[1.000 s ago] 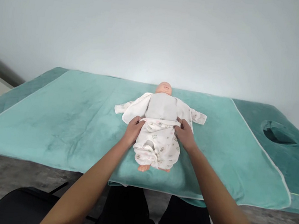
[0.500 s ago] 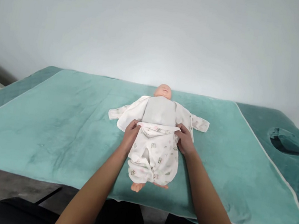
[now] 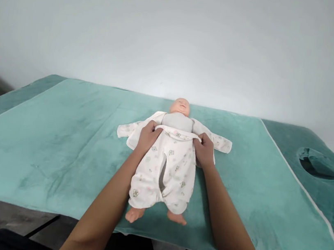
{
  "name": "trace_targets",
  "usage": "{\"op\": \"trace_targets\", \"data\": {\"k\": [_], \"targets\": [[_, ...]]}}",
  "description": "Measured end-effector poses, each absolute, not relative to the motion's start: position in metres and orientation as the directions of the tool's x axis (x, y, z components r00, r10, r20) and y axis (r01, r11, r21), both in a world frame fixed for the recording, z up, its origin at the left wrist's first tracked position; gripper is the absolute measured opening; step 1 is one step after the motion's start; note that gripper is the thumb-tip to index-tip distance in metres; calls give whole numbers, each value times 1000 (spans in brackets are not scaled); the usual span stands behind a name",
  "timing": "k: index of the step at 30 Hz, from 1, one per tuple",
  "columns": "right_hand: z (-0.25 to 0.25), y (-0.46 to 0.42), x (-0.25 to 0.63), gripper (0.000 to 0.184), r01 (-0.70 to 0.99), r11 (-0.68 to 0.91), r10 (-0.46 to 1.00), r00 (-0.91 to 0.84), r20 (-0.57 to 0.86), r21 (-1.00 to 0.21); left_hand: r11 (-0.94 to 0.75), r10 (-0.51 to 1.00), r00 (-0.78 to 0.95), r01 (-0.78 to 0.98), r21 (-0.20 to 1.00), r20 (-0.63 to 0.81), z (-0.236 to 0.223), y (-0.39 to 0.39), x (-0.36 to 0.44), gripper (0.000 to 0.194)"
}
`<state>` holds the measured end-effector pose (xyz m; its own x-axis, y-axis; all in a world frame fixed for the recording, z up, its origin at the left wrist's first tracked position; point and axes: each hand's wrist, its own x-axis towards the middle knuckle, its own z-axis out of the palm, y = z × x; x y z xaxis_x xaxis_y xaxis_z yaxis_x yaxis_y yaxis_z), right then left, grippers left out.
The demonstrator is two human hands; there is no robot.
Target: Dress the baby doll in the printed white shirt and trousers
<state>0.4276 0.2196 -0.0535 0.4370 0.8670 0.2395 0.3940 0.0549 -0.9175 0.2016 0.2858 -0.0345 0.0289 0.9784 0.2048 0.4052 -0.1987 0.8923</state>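
Two hands (image 3: pixel 147 140) (image 3: pixel 205 150) gripping trousers (image 3: pixel 178 155), some fingers hidden

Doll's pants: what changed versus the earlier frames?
Waistband went up toward the doll's head, covering more gray torso; pants legs straightened, feet showing more. Left hand and right hand kept hold of it. Jacket stayed open, sleeves spread.
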Motion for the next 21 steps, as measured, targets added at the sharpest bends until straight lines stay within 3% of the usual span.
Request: {"op": "trace_targets", "data": {"k": [5, 10, 13, 15, 18, 21], "targets": [[-55, 243, 425, 22, 412, 16, 877, 432, 211, -911, -126, 992, 59, 360, 925, 112, -30, 295, 200, 22], [-61, 239, 437, 14, 441, -19, 946, 298, 126, -898, 66, 920, 357, 262, 963, -161, -16, 283, 175, 29], [-54, 233, 447, 11, 496, -69, 980, 195, 34, -866, 106, 847, 468, 315, 943, -251, -10, 282, 164, 27], [-47, 229, 453, 9, 423, -73, 996, 80, -43, -903, 83, 821, 504, 357, 930, -267, -11, 283, 161, 24], [-41, 223, 456, 8, 187, -78, 988, -117, -101, -979, 56, 803, 543, 343, 938, -246, -20, 284, 158, 17], [-41, 219, 453, 16, 10, -108, 984, -141, -109, -994, 44, 838, 514, 267, 963, -181, -32, 284, 160, 17]]}}
